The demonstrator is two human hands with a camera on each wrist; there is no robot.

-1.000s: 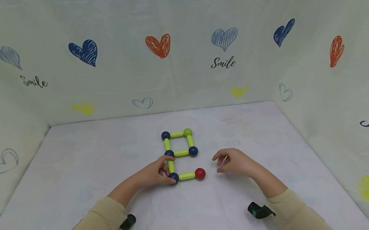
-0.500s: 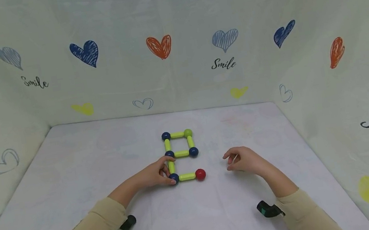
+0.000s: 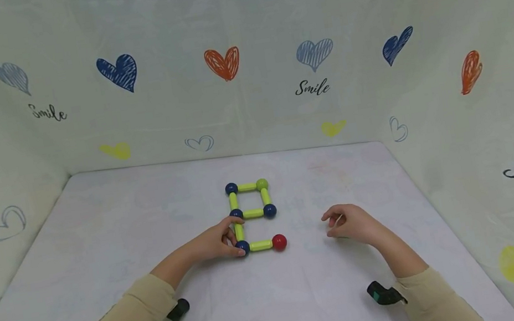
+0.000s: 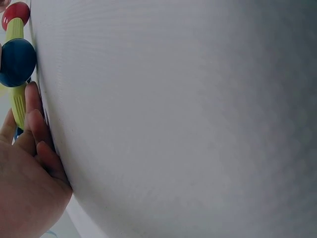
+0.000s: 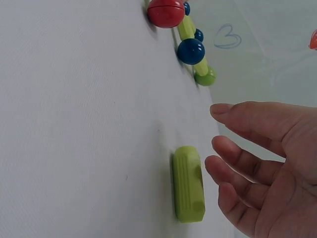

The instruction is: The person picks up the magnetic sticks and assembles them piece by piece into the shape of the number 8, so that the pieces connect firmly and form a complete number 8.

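Observation:
A flat figure of yellow-green sticks and balls lies on the table, a square with two more sticks below it. Blue balls sit at most joints, a green ball at the far right corner and a red ball at the near right end. My left hand holds the figure's left side, thumb on the near blue ball and index finger at the middle one. My right hand hovers, fingers loosely bent, holding nothing. Below it lies a loose yellow-green stick, nearly hidden in the head view.
The white table meets a pale cloth backdrop printed with hearts and "Smile" at the back and sides. A black wrist device shows under the left sleeve, another black device by the right sleeve.
My right hand has moved steadily to the right, farther from the red ball. The left hand and the figure have stayed in place.

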